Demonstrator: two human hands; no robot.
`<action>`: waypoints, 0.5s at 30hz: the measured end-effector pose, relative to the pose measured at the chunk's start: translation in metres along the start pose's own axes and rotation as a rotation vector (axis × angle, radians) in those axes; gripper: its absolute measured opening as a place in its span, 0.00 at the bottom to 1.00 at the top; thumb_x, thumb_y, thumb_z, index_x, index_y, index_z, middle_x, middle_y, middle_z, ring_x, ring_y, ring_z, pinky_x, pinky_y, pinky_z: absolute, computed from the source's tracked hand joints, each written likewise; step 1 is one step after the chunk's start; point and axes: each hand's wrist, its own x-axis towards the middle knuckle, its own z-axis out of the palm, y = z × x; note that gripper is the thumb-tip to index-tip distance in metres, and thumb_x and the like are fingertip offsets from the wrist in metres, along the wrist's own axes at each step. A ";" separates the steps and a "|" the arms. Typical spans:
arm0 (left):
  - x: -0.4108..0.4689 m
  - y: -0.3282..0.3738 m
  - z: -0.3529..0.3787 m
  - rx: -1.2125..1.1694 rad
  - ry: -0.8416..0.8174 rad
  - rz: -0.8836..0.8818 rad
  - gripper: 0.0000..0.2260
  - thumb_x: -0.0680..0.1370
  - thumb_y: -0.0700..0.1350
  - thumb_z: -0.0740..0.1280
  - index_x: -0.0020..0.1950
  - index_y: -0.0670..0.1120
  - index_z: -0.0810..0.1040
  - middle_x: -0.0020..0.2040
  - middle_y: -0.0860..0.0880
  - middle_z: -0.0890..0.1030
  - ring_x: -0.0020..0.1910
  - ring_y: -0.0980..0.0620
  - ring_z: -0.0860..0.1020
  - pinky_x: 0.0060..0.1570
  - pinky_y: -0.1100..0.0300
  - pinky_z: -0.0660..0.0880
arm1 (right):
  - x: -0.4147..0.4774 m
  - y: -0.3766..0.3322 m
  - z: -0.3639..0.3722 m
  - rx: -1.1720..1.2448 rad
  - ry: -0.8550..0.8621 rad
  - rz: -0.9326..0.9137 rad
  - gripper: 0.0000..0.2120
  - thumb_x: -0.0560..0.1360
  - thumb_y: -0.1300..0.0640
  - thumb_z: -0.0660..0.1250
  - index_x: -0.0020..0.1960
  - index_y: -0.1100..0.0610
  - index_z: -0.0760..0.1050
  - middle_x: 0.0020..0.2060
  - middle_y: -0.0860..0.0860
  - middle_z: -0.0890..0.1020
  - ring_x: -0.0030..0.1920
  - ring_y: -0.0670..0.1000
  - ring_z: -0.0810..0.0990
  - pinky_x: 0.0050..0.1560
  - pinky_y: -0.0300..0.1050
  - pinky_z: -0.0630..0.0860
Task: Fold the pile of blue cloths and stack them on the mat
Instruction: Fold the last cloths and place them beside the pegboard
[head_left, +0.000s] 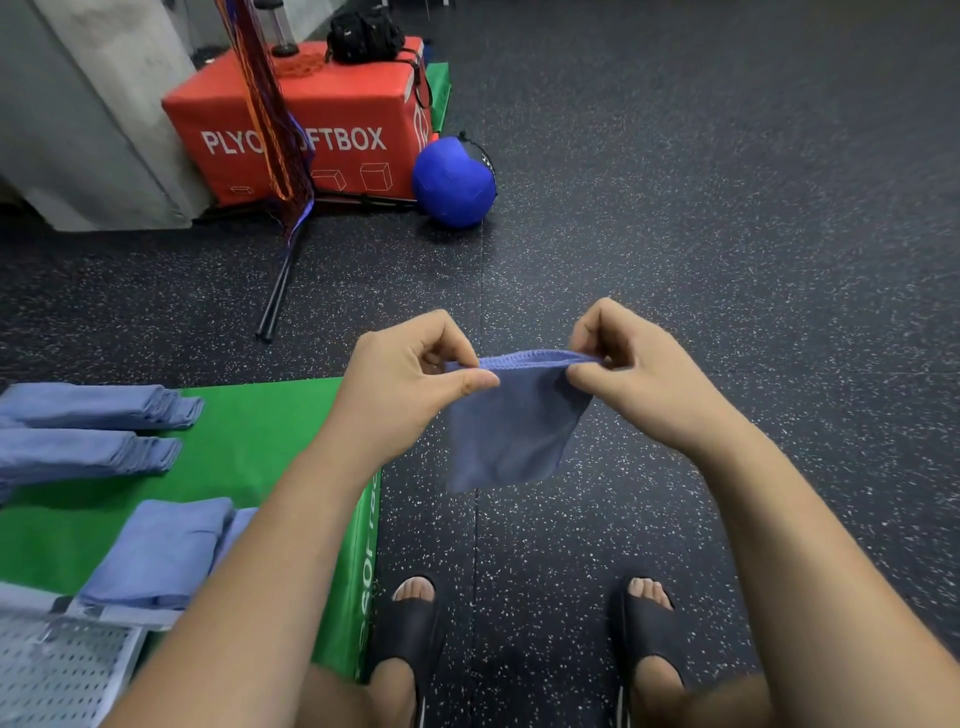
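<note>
Head view: hands (519, 384) pinching cloth (511, 431) hem.

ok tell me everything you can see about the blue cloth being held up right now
The blue cloth is small, soft and matte, with a stitched hem along its top edge. It looks folded, hanging slack in mid-air over the speckled floor, right of the green mat. The left hand and right hand each pinch a top corner, pulling that edge nearly taut. Nothing else touches it.
</note>
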 end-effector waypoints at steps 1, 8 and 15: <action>-0.001 0.001 0.002 0.021 -0.030 0.011 0.11 0.70 0.47 0.85 0.42 0.51 0.83 0.38 0.50 0.84 0.37 0.54 0.77 0.41 0.50 0.77 | -0.001 -0.001 0.002 -0.033 -0.026 0.007 0.11 0.74 0.54 0.75 0.52 0.48 0.75 0.43 0.49 0.82 0.43 0.50 0.80 0.50 0.54 0.78; -0.003 0.003 0.012 0.079 -0.186 0.011 0.14 0.68 0.43 0.85 0.46 0.53 0.83 0.42 0.54 0.87 0.41 0.57 0.83 0.46 0.58 0.76 | -0.004 -0.011 0.028 -0.147 -0.253 -0.066 0.20 0.70 0.46 0.83 0.59 0.40 0.80 0.50 0.42 0.85 0.52 0.45 0.84 0.58 0.49 0.79; -0.004 0.000 0.012 -0.237 -0.247 -0.099 0.21 0.69 0.41 0.85 0.58 0.51 0.81 0.47 0.47 0.85 0.43 0.53 0.79 0.46 0.58 0.75 | 0.001 -0.013 0.026 -0.178 -0.200 -0.170 0.05 0.78 0.50 0.76 0.48 0.48 0.81 0.37 0.49 0.82 0.42 0.53 0.79 0.44 0.53 0.76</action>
